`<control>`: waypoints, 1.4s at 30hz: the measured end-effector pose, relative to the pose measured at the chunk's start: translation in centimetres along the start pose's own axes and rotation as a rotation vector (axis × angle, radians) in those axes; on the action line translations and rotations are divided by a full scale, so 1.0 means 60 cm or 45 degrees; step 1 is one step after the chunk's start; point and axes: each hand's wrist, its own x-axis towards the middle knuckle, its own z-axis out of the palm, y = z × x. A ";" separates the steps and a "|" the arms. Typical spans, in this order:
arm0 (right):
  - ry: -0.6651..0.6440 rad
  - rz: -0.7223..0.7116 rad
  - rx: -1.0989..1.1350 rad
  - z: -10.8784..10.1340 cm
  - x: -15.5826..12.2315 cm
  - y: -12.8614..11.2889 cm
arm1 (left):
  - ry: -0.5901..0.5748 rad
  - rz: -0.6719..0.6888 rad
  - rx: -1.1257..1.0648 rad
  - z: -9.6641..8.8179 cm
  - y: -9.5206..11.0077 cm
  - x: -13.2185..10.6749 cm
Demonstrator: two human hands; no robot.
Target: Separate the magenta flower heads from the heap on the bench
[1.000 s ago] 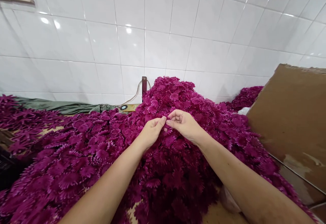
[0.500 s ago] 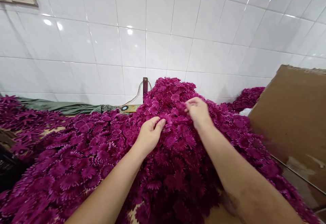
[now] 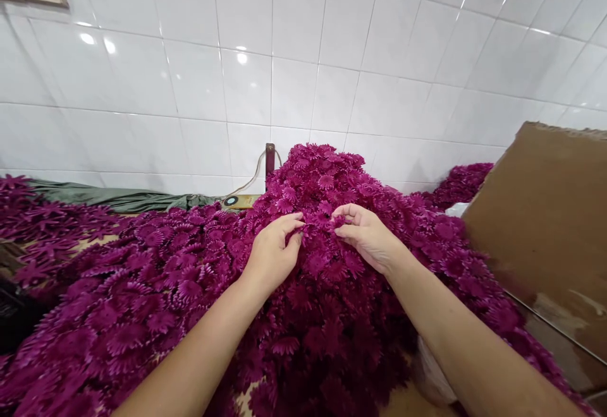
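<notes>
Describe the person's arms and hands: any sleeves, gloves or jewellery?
The left hand and right hand are ungloved. The left forearm and right forearm are bare to the frame's lower edge; no sleeve shows. No watch, bracelet or ring is visible on the wrists or fingers, and no tape or markings.

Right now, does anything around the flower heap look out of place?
Nothing spilled or broken. The left hand and right hand pinch flowers near the top of the magenta heap. One oddity: the cardboard sheet on the right stands tilted beside it, its lower face scuffed with pale patches.
</notes>
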 end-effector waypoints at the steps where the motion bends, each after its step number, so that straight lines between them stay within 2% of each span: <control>1: -0.003 0.002 0.015 0.001 0.000 0.002 | -0.030 0.010 -0.009 -0.001 0.004 -0.001; 4: 0.049 0.002 0.041 0.004 0.000 0.007 | -0.089 -0.006 -0.097 0.002 0.010 -0.003; 9: 0.136 0.002 -0.030 0.005 0.003 0.006 | -0.064 -0.155 -0.268 0.007 0.014 0.000; 12: 0.196 0.006 -0.076 0.007 0.006 0.006 | -0.034 -0.093 -0.343 0.005 0.021 0.001; 15: 0.158 0.011 -0.034 0.016 0.006 0.012 | -0.061 -0.057 -0.438 0.009 0.030 0.004; 20: 0.093 0.044 0.091 0.027 0.005 0.021 | -0.129 -0.235 -0.562 0.024 0.027 0.007; 27: 0.199 0.066 0.173 -0.003 0.012 0.014 | -0.078 -0.356 -0.641 0.011 0.007 0.004; 31: 0.144 0.082 0.114 0.002 0.009 0.019 | -0.194 -0.243 -0.710 0.017 0.019 0.004; 33: 0.125 0.019 0.064 0.011 0.007 0.022 | -0.183 -0.204 -0.676 0.027 0.023 0.005; 36: 0.147 -0.057 -0.043 0.018 0.006 0.024 | -0.145 -0.290 -0.585 0.036 0.020 0.007; 39: 0.234 -0.093 -0.147 0.004 0.014 0.021 | -0.142 -0.332 -0.559 0.032 0.010 0.007; 42: 0.357 -0.128 -0.222 -0.031 0.028 0.018 | -0.083 -0.337 -0.528 0.021 -0.001 0.008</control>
